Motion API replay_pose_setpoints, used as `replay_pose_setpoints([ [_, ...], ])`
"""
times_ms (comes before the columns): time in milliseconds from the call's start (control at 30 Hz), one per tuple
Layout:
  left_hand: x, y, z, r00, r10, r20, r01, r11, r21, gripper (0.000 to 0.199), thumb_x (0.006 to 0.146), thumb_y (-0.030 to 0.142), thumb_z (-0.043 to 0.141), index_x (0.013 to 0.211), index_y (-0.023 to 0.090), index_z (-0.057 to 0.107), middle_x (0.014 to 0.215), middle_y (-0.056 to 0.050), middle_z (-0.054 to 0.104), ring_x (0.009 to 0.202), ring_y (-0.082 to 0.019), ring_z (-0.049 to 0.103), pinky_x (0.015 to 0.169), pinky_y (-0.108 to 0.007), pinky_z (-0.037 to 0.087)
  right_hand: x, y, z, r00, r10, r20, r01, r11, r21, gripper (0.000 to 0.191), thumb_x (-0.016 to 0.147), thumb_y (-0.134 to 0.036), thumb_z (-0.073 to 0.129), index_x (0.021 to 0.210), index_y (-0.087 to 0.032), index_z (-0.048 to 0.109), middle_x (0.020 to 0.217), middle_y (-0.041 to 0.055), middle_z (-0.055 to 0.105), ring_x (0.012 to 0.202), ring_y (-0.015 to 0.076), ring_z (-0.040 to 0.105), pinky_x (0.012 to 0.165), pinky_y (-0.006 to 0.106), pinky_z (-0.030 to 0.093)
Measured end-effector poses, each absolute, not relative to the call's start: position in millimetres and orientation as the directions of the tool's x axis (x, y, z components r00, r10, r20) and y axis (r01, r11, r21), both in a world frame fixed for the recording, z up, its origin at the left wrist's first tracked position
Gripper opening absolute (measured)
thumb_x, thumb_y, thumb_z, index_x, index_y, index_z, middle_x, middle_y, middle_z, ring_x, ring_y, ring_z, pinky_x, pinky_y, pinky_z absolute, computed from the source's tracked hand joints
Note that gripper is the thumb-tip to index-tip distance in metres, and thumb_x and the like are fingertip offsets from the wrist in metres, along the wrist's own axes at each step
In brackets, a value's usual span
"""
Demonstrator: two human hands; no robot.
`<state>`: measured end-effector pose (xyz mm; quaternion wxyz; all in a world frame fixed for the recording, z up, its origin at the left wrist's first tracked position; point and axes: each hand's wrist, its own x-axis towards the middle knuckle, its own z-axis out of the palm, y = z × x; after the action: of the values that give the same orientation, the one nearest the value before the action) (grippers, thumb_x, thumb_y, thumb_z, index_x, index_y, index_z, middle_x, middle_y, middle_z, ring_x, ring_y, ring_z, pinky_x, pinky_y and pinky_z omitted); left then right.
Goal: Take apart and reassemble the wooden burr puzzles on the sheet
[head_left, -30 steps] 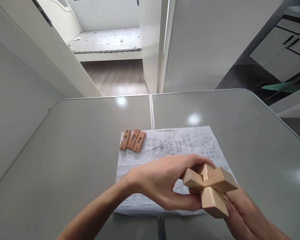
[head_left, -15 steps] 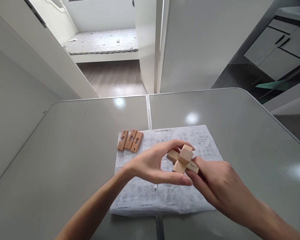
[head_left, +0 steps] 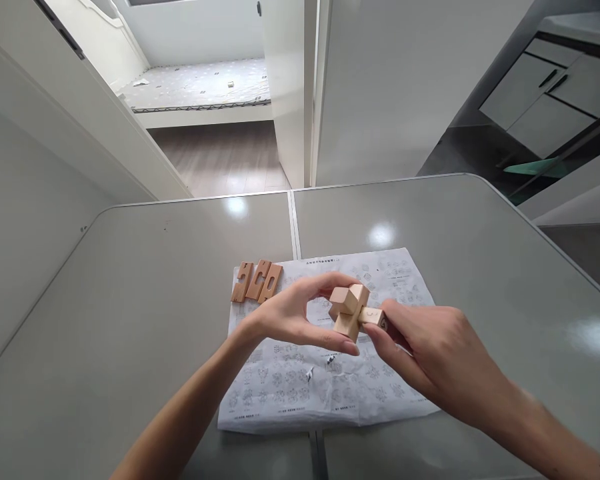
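A pale wooden interlocking burr puzzle (head_left: 350,313), made of crossed square bars, is held above the printed sheet. My right hand (head_left: 430,347) pinches the end of the bar that points right, which bears a dark mark. My left hand (head_left: 300,310) curls round the puzzle from the left, its fingers at the top and behind, its thumb along the lower end. The left fingertips are partly hidden behind the wood. Beneath lies a creased paper sheet (head_left: 290,393) printed with rows of small diagrams.
Three flat brown wooden pieces with cut-outs, among them a slotted piece (head_left: 271,283), lie at the sheet's upper left corner. The grey table (head_left: 145,320) has a seam down its middle. Beyond it are a doorway, a bed (head_left: 205,83) and a cabinet (head_left: 550,87).
The puzzle has turned and shifted slightly left, with its bars now facing another way. My left thumb and fingers have drawn closer round it. The view has shifted a little.
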<state>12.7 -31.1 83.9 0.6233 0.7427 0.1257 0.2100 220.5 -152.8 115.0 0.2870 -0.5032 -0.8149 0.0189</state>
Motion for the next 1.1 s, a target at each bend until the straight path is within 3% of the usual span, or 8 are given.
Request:
replay_pose_setpoints([
  [300,13.1,-32.2,81.9,0.877,0.463,0.131,-0.053,-0.177,0.983,0.062,0.074,0.047,0.093,0.125,0.020,0.071,0.112,-0.010,0.077,0.103,-0.026,0.072,0.093,-0.041,0.059,222.1,-152.4,112.9,-0.367,0.825,0.431,0.776,0.526,-0.347,0.035,0.114,-0.030,0.042,0.080,-0.024,0.042,0.059,-0.0078,0.045,0.042,0.0098,0.041,0.047,0.026,0.029],
  [533,15.8,-33.8,80.3,0.903,0.420,0.093,-0.037,-0.139,0.990,0.050,0.082,0.048,0.086,0.119,0.019,0.070,0.105,-0.008,0.075,0.099,-0.023,0.071,0.094,-0.041,0.058,226.5,-153.9,109.9,-0.355,0.852,0.386,0.773,0.499,-0.392,0.027,0.110,-0.025,0.049,0.084,-0.024,0.042,0.062,-0.0083,0.045,0.045,0.0101,0.041,0.048,0.026,0.030],
  [800,22.0,-41.8,74.8,0.900,0.407,0.155,-0.105,-0.142,0.984,0.044,0.088,0.059,0.078,0.106,0.019,0.069,0.098,-0.007,0.072,0.092,-0.022,0.069,0.088,-0.038,0.058,230.6,-151.8,104.1,-0.373,0.864,0.339,0.686,0.503,-0.526,0.027,0.106,-0.019,0.049,0.084,-0.026,0.036,0.061,-0.0092,0.045,0.046,0.0100,0.040,0.048,0.024,0.033],
  [1100,21.1,-46.3,77.5,0.895,0.416,0.161,-0.126,-0.110,0.986,0.041,0.089,0.052,0.078,0.109,0.018,0.066,0.099,-0.007,0.071,0.092,-0.021,0.068,0.089,-0.039,0.057,231.6,-150.1,97.2,-0.400,0.844,0.358,0.651,0.537,-0.537,0.025,0.104,-0.016,0.049,0.086,-0.027,0.035,0.064,-0.0086,0.045,0.049,0.0107,0.041,0.050,0.025,0.033],
])
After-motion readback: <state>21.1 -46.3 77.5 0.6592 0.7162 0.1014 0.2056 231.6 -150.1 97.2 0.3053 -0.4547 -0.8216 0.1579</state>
